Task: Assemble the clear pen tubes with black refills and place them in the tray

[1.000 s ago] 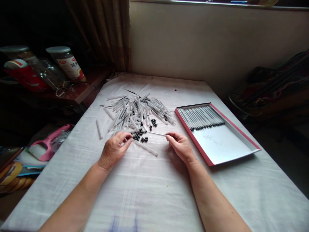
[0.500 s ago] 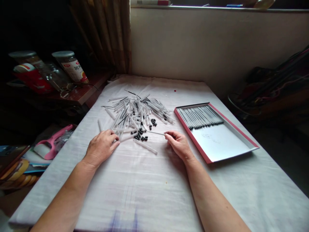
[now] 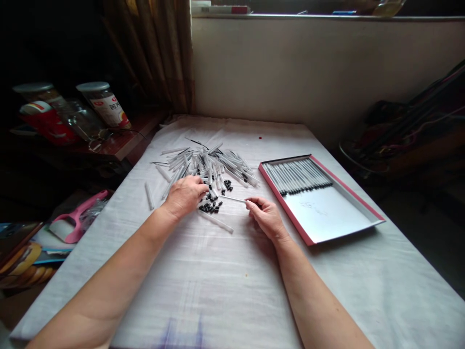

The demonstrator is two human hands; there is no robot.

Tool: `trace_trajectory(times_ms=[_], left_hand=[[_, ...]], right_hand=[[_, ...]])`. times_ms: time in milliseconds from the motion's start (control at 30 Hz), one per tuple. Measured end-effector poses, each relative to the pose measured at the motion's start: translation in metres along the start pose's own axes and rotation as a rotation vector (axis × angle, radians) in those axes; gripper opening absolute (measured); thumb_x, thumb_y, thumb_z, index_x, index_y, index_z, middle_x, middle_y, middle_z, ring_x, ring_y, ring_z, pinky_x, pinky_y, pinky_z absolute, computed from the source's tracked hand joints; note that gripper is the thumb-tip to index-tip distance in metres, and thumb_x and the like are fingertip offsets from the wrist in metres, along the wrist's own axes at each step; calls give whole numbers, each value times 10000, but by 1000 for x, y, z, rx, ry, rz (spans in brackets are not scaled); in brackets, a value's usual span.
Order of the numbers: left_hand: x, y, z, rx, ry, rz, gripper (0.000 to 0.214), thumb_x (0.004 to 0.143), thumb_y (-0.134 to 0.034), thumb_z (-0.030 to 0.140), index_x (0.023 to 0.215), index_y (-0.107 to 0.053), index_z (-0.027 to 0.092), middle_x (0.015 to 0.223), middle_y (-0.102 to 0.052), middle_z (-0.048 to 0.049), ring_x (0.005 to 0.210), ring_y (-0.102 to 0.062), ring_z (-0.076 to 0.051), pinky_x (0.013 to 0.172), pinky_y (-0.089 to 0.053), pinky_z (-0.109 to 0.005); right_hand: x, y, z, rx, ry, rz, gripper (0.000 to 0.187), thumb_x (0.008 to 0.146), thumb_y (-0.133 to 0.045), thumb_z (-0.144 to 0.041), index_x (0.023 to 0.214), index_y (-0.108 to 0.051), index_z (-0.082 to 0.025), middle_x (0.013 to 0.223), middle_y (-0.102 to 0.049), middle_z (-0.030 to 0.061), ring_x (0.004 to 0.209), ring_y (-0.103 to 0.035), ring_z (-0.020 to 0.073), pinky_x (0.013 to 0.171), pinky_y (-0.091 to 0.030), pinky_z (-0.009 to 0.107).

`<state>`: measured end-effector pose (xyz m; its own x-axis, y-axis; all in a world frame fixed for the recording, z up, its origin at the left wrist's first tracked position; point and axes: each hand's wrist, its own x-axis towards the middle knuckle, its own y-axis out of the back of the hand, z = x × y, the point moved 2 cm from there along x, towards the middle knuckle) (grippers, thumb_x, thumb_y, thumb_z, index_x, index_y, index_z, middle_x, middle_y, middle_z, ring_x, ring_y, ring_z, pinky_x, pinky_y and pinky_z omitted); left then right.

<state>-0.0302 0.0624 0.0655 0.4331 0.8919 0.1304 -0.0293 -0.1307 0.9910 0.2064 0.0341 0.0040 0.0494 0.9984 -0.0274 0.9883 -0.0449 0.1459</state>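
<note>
My right hand (image 3: 265, 214) pinches a thin pen refill (image 3: 233, 198) near one end; its other end points left toward the small black pen plugs (image 3: 209, 208). My left hand (image 3: 187, 194) is over the near edge of a pile of clear pen barrels (image 3: 209, 162). Its fingers are bent and closed beside the plugs, and whatever they may grip is hidden. One loose barrel (image 3: 216, 221) lies just in front of the plugs, another (image 3: 149, 196) to the left of the pile. Dark thin refills are mixed into the pile.
A shallow pink-edged box (image 3: 310, 237) stands on the right, with a row of black-ended pens (image 3: 300, 175) along its far half. White cloth (image 3: 218, 291) covers the table. Jars (image 3: 109, 106) stand on a side table at the left, above pink scissors-like handles (image 3: 78, 218).
My left hand has moved right and away from me, from the pile's near left side to beside the black plugs. My right hand keeps the refill in nearly the same place.
</note>
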Motion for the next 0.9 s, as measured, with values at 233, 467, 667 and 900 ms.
trace_trajectory(times_ms=[233,467,667,900], left_hand=[[39,-13,2,124,-148,-143,206,834,-564,260,861,-763,216,915,-662,-90,854,-594,-223,696,-403,-308],[49,-15,8,203,-406,-171,145,805,-599,222,829,-741,212,896,-666,-70,834,-582,-200,702,-376,-298],[48,-15,10,113,-404,-98,117,804,-587,164,781,-701,166,873,-666,-106,838,-604,-219,757,-419,-322],[23,-20,3,-727,116,160,251,840,-576,329,1039,-664,204,843,-695,-32,763,-627,-164,732,-480,-277]], right_hand=[[3,1,5,36,-13,-2,410,649,-684,-517,821,-713,-147,636,-631,22,518,-549,129,533,-463,265],[5,2,5,68,-16,-6,379,654,-688,-484,818,-701,-143,628,-616,7,500,-539,114,520,-443,256],[5,4,6,150,-50,4,393,626,-724,-492,814,-695,-148,636,-613,-1,494,-530,100,468,-396,227],[7,10,4,370,-103,68,368,589,-761,-460,789,-667,-166,626,-597,-8,486,-488,87,398,-289,193]])
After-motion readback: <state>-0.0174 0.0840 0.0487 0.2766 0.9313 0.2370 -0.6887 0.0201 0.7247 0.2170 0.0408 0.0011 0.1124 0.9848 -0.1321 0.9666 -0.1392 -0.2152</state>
